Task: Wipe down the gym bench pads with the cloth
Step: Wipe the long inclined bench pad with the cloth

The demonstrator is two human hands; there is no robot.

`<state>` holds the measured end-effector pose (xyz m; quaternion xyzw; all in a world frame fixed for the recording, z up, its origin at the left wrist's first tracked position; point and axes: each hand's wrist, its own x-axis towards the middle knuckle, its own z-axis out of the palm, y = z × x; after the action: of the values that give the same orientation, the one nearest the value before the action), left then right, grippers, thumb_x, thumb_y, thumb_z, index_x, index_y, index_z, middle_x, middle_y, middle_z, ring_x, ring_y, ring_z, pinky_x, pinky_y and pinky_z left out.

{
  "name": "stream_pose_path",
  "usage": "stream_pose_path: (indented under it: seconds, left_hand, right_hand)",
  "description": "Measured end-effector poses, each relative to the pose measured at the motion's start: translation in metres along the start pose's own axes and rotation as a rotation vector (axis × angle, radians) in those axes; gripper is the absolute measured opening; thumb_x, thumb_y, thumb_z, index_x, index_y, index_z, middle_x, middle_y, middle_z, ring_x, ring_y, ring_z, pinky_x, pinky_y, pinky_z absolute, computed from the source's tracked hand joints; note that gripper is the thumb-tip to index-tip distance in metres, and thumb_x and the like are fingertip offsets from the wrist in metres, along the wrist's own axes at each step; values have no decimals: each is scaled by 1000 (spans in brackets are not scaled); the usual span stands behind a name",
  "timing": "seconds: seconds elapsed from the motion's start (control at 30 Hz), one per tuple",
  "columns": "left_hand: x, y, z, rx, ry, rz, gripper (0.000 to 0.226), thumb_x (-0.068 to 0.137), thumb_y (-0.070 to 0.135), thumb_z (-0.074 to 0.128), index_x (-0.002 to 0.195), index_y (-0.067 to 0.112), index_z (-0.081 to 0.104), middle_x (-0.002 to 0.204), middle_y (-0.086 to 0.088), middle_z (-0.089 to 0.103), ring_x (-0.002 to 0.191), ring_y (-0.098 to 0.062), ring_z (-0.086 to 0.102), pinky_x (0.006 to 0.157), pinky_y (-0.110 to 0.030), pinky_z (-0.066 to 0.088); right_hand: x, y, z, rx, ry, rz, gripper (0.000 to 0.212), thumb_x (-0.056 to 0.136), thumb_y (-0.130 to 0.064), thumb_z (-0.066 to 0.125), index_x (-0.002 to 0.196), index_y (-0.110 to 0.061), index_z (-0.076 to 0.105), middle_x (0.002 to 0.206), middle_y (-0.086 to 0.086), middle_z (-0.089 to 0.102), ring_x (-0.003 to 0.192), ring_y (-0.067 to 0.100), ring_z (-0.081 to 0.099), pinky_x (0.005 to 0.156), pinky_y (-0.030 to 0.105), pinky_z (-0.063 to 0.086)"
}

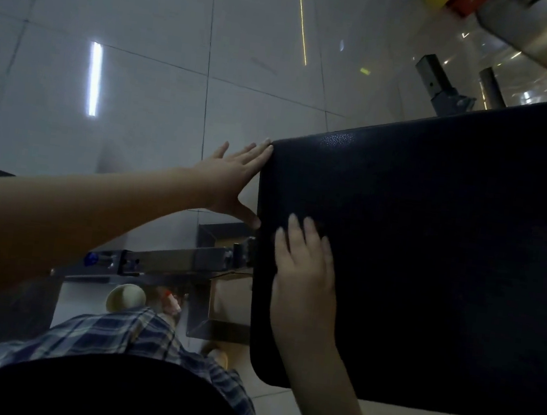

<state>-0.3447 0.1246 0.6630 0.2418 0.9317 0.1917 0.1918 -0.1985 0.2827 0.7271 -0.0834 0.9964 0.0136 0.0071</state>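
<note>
A dark blue padded bench pad (430, 259) fills the right half of the view. My left hand (230, 182) lies against its left end edge, fingers straight and spread, fingertips at the upper corner and thumb lower on the edge. My right hand (305, 279) rests flat on top of the pad near that same end, fingers straight. No cloth is visible in either hand or anywhere in view.
The bench's metal frame (170, 260) runs out to the left under the pad end, with a blue knob (91, 258). A paper cup (125, 298) stands on the tiled floor (146, 56) below it. More metal posts (439, 86) stand at the upper right.
</note>
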Motion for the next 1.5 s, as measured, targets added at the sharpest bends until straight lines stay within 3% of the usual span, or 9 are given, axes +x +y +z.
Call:
stream_pose_path:
  seconds: [0.1,0.3,0.43,0.6,0.8,0.97,1.17,1.33,1.5]
  left_hand:
    - [2,1,-3,29,-19,1,137,67,74,67,153,13,-22,163,-3,-22,151,-21,-12,122,-50,-6]
    - [4,3,-4,57,-32,-37,136,70,72,67,153,12,-22,163,-5,-22,151,-20,-12,122,-50,-6]
    - [6,3,-4,78,-29,-39,134,72,70,68,153,13,-22,163,-3,-22,152,-20,-11,120,-51,-6]
    - [4,1,-3,29,-33,-53,138,67,71,72,154,15,-20,163,-3,-21,152,-21,-10,118,-53,-6]
    - [0,6,-5,58,-12,-61,133,73,68,69,153,12,-22,162,-5,-24,152,-21,-11,120,-50,-7]
    - [2,5,-4,11,-28,-43,139,68,70,71,153,12,-23,162,-4,-23,151,-20,-11,120,-48,-7]
    - [6,10,-9,57,-41,-67,140,68,68,73,153,10,-21,163,-6,-20,151,-22,-12,122,-50,-6]
    - [5,10,-8,60,-51,-87,133,73,61,74,154,13,-19,164,-3,-20,152,-20,-12,121,-52,-4]
    - [1,10,-11,54,-66,-118,130,76,56,74,154,12,-20,161,-6,-26,151,-23,-12,121,-54,-1]
  right_hand:
    - [-35,8,0,28,20,-9,52,82,-6,37,127,-7,62,141,11,53,136,28,44,117,44,27]
    - [23,0,7,13,70,26,53,75,-1,57,128,-4,61,142,16,51,137,32,41,114,50,26]
    - [110,-13,7,-34,-17,16,55,94,-11,46,148,-7,36,159,13,24,149,28,11,120,41,-1]
    - [164,-24,11,-82,-85,43,48,103,-19,32,150,-10,31,161,8,18,150,24,3,121,38,-3]
    - [72,-13,7,-11,-19,-22,54,87,-5,56,141,-7,48,152,10,39,146,27,24,119,39,6]
    - [-38,9,1,58,-7,-52,51,81,-8,35,122,-8,66,138,10,57,135,26,43,116,42,24]
    - [11,3,6,-5,6,-59,50,79,-6,45,127,-4,62,141,14,53,136,31,42,116,46,24]
    - [118,-21,16,-93,-50,-18,61,95,-16,48,151,-8,27,162,9,17,150,26,6,120,39,-5]
    - [140,-27,13,-111,-108,-13,57,99,-14,41,153,-10,24,162,6,14,150,23,2,122,38,-4]
